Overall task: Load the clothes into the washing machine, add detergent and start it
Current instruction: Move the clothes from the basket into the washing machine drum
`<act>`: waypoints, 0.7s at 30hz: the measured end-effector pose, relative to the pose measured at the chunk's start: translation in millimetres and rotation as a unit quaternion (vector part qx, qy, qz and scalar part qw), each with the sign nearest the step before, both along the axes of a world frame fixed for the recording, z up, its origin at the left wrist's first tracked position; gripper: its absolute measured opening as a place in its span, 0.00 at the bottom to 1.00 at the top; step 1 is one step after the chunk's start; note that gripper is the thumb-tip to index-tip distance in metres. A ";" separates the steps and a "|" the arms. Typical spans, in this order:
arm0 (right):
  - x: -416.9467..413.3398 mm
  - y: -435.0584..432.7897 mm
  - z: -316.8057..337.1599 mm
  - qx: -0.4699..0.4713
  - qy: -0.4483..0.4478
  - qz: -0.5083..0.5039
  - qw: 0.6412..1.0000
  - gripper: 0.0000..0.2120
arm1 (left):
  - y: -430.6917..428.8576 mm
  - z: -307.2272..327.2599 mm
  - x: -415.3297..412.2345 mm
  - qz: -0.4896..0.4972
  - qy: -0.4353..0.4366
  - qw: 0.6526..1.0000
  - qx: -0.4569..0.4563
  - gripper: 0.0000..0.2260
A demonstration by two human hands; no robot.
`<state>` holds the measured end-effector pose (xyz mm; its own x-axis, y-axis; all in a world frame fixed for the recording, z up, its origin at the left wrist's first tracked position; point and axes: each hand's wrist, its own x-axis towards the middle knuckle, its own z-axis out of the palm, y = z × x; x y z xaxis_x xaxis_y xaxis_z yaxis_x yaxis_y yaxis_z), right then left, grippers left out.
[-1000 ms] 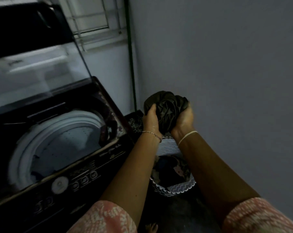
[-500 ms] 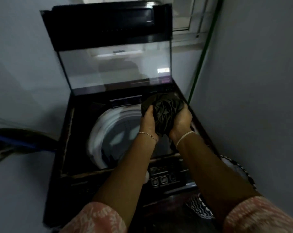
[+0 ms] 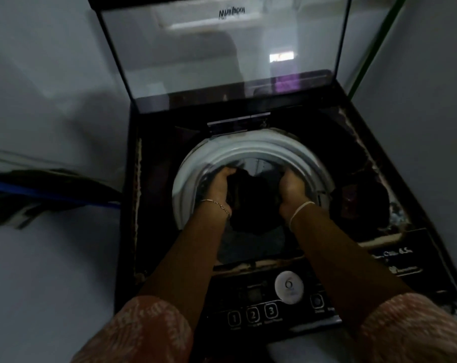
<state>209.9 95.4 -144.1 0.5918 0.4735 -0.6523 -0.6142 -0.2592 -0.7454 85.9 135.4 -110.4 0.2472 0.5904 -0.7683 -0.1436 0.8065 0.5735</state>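
Observation:
A black top-loading washing machine [image 3: 154,195] stands below me with its glass lid [image 3: 222,53] raised upright. Inside the white-rimmed drum [image 3: 248,150] both my hands reach down. My left hand [image 3: 218,187] and my right hand [image 3: 291,187] hold a dark bundled garment [image 3: 253,195] between them, low in the drum opening. More dark clothes [image 3: 251,247] lie at the drum's near side. The garment's folds are hard to make out in the dim light.
The control panel [image 3: 264,310] with a round white dial [image 3: 289,285] and three numbered buttons lies near my elbows. A dark and blue object [image 3: 46,189] sticks out at the left. Grey walls close in on both sides; a green pipe [image 3: 374,45] runs up at right.
My hands carried the dark garment from above the laundry basket over the machine and down into the drum. The view swung left, so the basket is out of sight.

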 end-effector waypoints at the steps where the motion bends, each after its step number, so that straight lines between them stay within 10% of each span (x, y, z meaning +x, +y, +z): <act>1: -0.1 -0.5 1.4 -0.012 -0.027 0.004 1.000 0.22 | 1.2 -4.1 -2.0 -0.001 0.020 1.000 0.002 0.19; 8: 12.5 10.5 -34.6 -0.028 -0.031 0.024 0.999 0.20 | 4.4 -13.4 7.3 -0.017 0.026 0.999 0.014 0.09; 21: 88.5 -39.5 100.3 0.110 -0.147 -0.085 0.979 0.11 | -52.4 70.8 127.4 -0.092 -0.100 0.983 0.122 0.11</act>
